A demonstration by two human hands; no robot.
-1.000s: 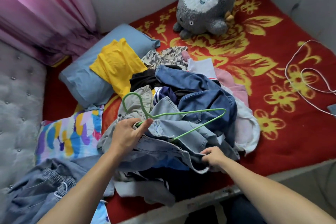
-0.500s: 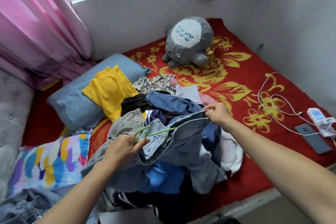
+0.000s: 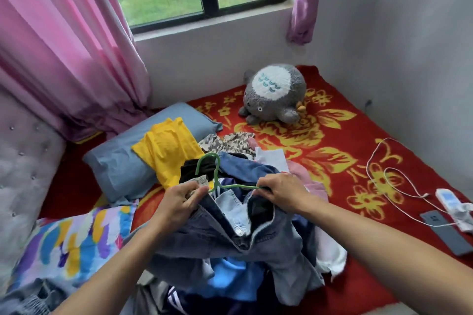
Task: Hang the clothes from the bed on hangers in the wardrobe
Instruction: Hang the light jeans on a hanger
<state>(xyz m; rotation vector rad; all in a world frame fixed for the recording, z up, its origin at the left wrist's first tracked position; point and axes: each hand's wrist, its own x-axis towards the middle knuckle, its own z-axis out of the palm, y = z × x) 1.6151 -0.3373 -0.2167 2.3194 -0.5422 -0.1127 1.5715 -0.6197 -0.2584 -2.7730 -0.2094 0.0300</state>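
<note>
Over the pile (image 3: 230,281), our left hand (image 3: 179,202) pinches one edge of the denim (image 3: 217,235). Our right hand (image 3: 279,192) grips the other edge together with the hanger (image 3: 217,170) arm. Both are lifted just above the clothes on the bed (image 3: 358,271). Risks: heavy denim may slide off the thin hanger, or snag neighbouring clothes as it lifts.

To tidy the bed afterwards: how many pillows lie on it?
2. A plain grey-blue fabric pillow lies near the pink curtain; a multicoloured patterned pillow lies nearer, by the padded headboard. Clothes may hide others.
</note>
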